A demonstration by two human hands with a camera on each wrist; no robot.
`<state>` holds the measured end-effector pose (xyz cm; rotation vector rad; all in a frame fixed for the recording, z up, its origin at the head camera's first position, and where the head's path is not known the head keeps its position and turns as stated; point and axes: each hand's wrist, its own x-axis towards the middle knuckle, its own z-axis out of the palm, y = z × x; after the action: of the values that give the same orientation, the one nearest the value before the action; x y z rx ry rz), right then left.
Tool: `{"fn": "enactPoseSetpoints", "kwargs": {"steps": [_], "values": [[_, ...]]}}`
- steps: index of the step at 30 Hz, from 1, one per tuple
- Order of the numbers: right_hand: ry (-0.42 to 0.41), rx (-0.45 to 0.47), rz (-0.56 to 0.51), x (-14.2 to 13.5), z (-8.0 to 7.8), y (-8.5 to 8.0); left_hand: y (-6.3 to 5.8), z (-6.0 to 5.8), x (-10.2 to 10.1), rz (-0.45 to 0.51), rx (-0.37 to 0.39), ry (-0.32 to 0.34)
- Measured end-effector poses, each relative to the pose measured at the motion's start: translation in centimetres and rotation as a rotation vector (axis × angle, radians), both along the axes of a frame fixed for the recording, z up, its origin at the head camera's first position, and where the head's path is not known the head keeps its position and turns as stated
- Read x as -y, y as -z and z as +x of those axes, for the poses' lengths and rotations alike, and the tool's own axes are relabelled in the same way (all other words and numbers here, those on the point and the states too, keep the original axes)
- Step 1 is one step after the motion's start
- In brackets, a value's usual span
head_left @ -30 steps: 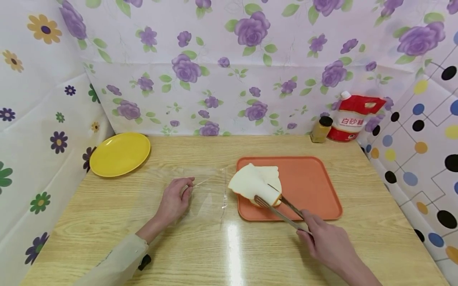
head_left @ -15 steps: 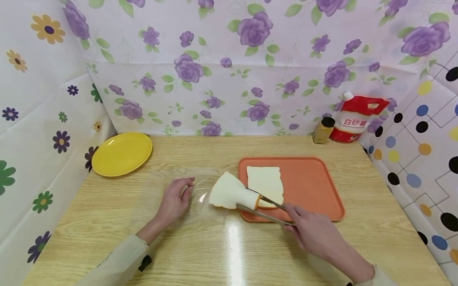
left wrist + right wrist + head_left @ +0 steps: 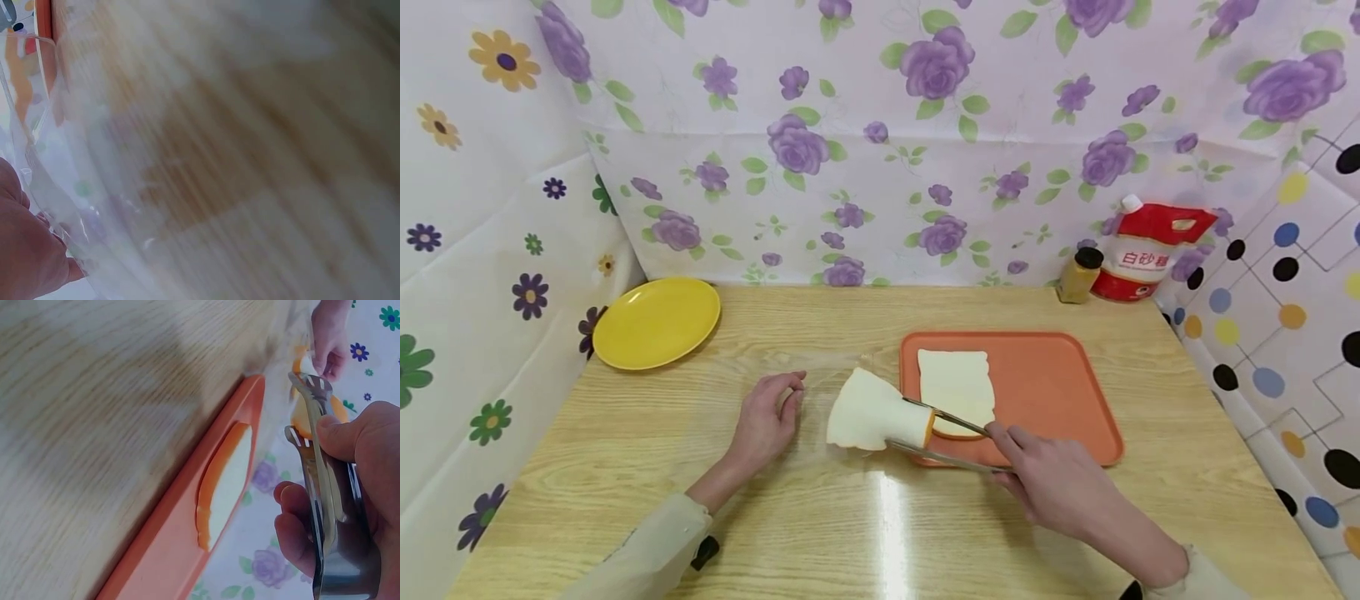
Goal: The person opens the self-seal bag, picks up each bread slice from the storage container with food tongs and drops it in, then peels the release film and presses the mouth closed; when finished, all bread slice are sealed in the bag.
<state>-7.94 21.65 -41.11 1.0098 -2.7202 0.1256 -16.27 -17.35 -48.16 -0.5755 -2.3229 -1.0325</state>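
My right hand (image 3: 1067, 487) grips metal tongs (image 3: 328, 487) whose prongs pinch a white bread slice (image 3: 872, 412), bent where they squeeze it. The slice reaches left past the tray's edge, its wide end over a clear plastic bag (image 3: 820, 429). On the table's left side my left hand (image 3: 767, 417) pinches the bag's upper film between thumb and fingers. In the left wrist view the lifted film (image 3: 69, 206) spreads out from my fingers (image 3: 31, 250). A second bread slice (image 3: 955, 383) lies flat on the orange tray (image 3: 1045, 392).
A yellow plate (image 3: 655, 325) stands at the back left. At the back right are a small jar (image 3: 1078, 277) with a black lid and a red and white pouch (image 3: 1142, 254). Patterned cloth walls (image 3: 850, 108) enclose the table (image 3: 790, 533) behind and at both sides.
My right hand has carried the bread slice in the tongs leftward off the tray and over the bag, uncovering the slice beneath. My left hand has stayed in place.
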Motion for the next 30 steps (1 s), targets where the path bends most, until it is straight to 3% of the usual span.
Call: {"fn": "enactPoseSetpoints", "kwargs": {"steps": [16,30], "values": [[-0.072,0.071,0.039,3.3,-3.6,1.0,0.3,-0.1,-0.2,0.042,-0.115,0.074],[-0.131,0.097,0.0,5.8,-5.4,1.7,0.3,0.2,-0.3,0.061,-0.14,0.036]]}}
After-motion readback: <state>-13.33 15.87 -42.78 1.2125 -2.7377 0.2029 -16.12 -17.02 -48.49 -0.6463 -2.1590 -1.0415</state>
